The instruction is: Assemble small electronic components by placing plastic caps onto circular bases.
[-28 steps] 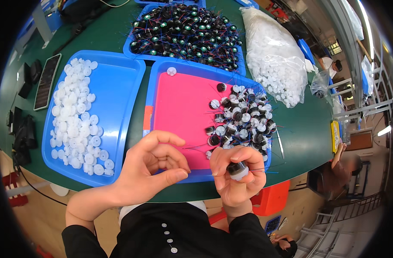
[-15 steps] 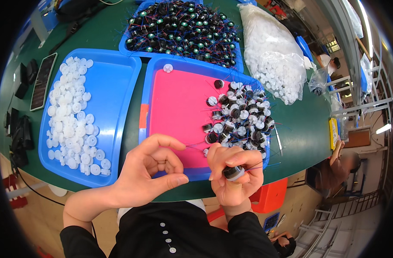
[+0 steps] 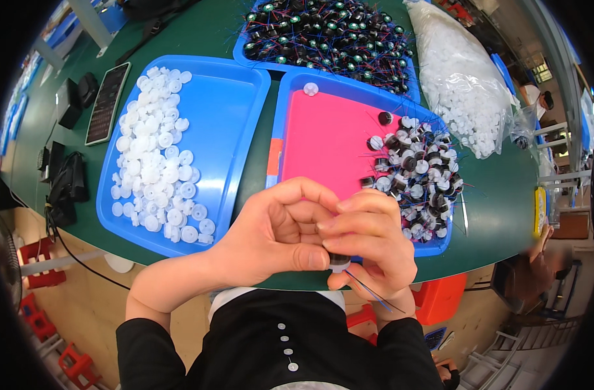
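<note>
Just in front of my body, both hands meet around a small black wired cylinder with a whitish plastic cap (image 3: pixel 339 262). My right hand (image 3: pixel 378 244) is closed on it, fingers curled over the top, and a blue and a dark wire (image 3: pixel 373 294) trail out below. From the left, my left hand (image 3: pixel 277 227) curls in, its thumb tip against the cylinder and its fingertips meeting the right fingers. My fingers hide most of the black body. Beyond them lies a pink-lined blue tray (image 3: pixel 323 146), with a pile of similar capped black cylinders (image 3: pixel 417 169) at its right.
A blue tray (image 3: pixel 228 130) on the left holds many white plastic caps (image 3: pixel 151 156). Wired black cylinders (image 3: pixel 329 39) fill a tray at the back. Beside it sits a clear bag of white parts (image 3: pixel 462 84). A phone-like device (image 3: pixel 108 104) lies far left; a red stool (image 3: pixel 443 299) stands below right.
My left hand has come over to the right hand and now touches the cylinder. The cylinder has turned, its wires now hanging lower right. The view has shifted, moving the trays rightward.
</note>
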